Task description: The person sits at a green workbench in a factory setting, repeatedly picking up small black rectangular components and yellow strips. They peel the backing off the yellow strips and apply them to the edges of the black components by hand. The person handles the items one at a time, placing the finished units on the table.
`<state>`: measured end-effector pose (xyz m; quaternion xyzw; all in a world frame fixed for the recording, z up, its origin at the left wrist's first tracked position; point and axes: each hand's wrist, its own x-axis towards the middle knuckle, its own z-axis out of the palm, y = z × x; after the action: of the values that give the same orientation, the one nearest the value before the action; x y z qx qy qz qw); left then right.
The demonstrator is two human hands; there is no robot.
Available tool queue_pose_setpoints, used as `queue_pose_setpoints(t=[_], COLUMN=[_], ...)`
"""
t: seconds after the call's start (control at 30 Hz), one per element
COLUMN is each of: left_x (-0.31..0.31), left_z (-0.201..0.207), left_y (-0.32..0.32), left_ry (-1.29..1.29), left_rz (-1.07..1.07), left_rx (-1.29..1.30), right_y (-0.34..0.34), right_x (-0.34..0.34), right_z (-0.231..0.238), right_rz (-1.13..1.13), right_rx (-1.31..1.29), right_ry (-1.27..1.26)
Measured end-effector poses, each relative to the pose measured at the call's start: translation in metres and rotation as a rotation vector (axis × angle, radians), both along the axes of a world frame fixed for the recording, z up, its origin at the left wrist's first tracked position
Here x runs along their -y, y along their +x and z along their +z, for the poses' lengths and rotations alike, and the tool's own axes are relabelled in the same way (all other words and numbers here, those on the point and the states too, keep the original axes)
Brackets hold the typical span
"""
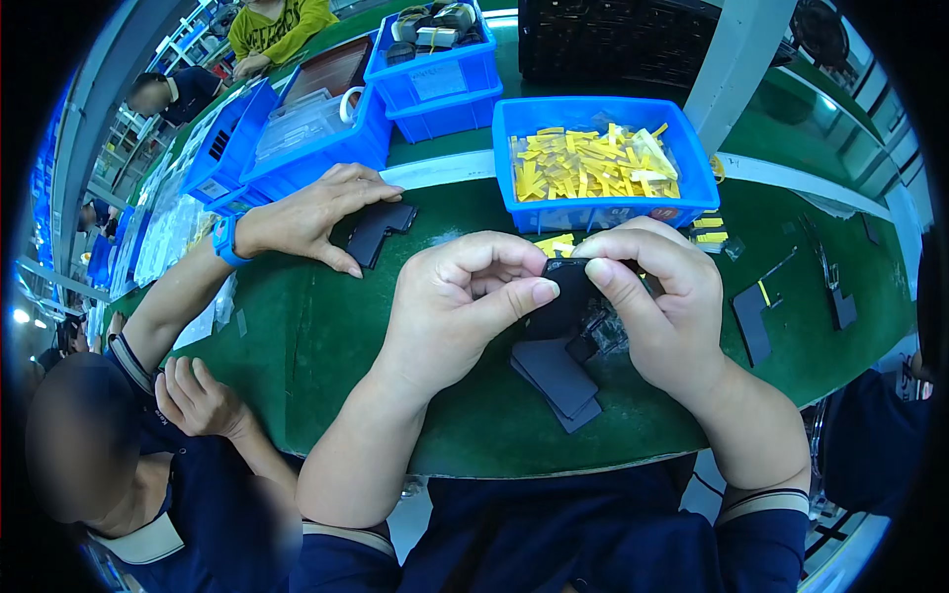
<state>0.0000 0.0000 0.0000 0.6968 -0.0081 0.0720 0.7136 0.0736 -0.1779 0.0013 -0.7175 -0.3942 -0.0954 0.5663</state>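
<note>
Left hand [445, 306] and right hand [660, 296] are both pinching this little black part [560, 301], flat dark pieces [561, 378] lying just below them.

Workshop: I was in a factory.
Table [326, 341]: green, shared with a co-worker [217, 509].
Bin [549, 213]: blue, held yellow strips [583, 163].

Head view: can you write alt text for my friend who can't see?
A person's left hand and right hand pinch a black part over a green table. Beyond, a blue bin holds yellow strips; at left, a co-worker's hand is by a dark piece.
</note>
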Motion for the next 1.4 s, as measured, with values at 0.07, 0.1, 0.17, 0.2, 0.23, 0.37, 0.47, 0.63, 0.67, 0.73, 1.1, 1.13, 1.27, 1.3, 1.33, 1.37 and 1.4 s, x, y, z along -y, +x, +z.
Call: queue_pose_setpoints(t=[0.07, 0.1, 0.17, 0.2, 0.23, 0.37, 0.47, 0.63, 0.67, 0.73, 1.1, 1.13, 1.27, 1.3, 1.33, 1.37, 1.4], left_x=[0.0, 0.0, 0.0, 0.0, -0.001, -0.002, 0.001, 0.007, 0.008, 0.01, 0.016, 0.016, 0.018, 0.017, 0.016, 0.016, 0.015], left_z=[0.001, 0.002, 0.003, 0.003, 0.003, 0.004, 0.002, 0.007, 0.007, 0.007, 0.005, 0.004, 0.003, 0.003, 0.004, 0.004, 0.005], left_y=[0.0, 0.0, 0.0, 0.0, 0.001, 0.001, 0.001, -0.001, -0.001, -0.002, -0.003, -0.003, -0.004, -0.004, -0.005, -0.005, -0.005], left_ry=[0.04, 0.036, 0.029, 0.014, -0.001, 0.058, 0.269, 0.483, 0.534, 0.607, 0.652, 0.641, 0.488, 0.498, 0.508, 0.519, 0.509], left_rz=[0.024, 0.026, 0.03, 0.025, 0.02, 0.037, 0.126, 0.14, 0.146, 0.166, 0.184, 0.182, 0.167, 0.166, 0.166, 0.166, 0.159], left_rx=[0.011, 0.041, 0.1, 0.093, 0.085, 0.082, 0.173, 0.218, 0.233, 0.292, 0.34, 0.346, 0.337, 0.317, 0.297, 0.276, 0.254], right_y=[0.0, 0.0, 0.0, 0.0, 0.0, 0.001, 0.004, 0.002, 0.002, 0.003, 0.002, 0.001, 0.003, 0.003, 0.003, 0.003, 0.003], right_x=[0.0, 0.0, -0.001, -0.001, -0.001, -0.001, -0.001, -0.003, -0.004, -0.003, -0.002, -0.003, -0.004, -0.003, -0.003, -0.003, -0.003], right_z=[0.0, 0.0, 0.001, 0.001, 0.002, 0.0, -0.001, -0.001, -0.002, -0.004, -0.003, -0.004, -0.008, -0.007, -0.007, -0.007, -0.007], right_rz=[0.021, 0.035, 0.062, 0.071, 0.081, 0.106, 0.131, 0.149, 0.154, 0.159, 0.135, 0.132, 0.109, 0.123, 0.136, 0.15, 0.151], right_rx=[-0.072, -0.104, -0.169, -0.183, -0.196, -0.215, -0.183, -0.131, -0.101, -0.104, -0.104, -0.131, -0.171, -0.172, -0.172, -0.173, -0.16], right_ry=[0.018, 0.028, 0.048, 0.045, 0.041, 0.049, 0.043, 0.059, 0.063, 0.046, 0.047, 0.059, 0.106, 0.097, 0.087, 0.078, 0.075])
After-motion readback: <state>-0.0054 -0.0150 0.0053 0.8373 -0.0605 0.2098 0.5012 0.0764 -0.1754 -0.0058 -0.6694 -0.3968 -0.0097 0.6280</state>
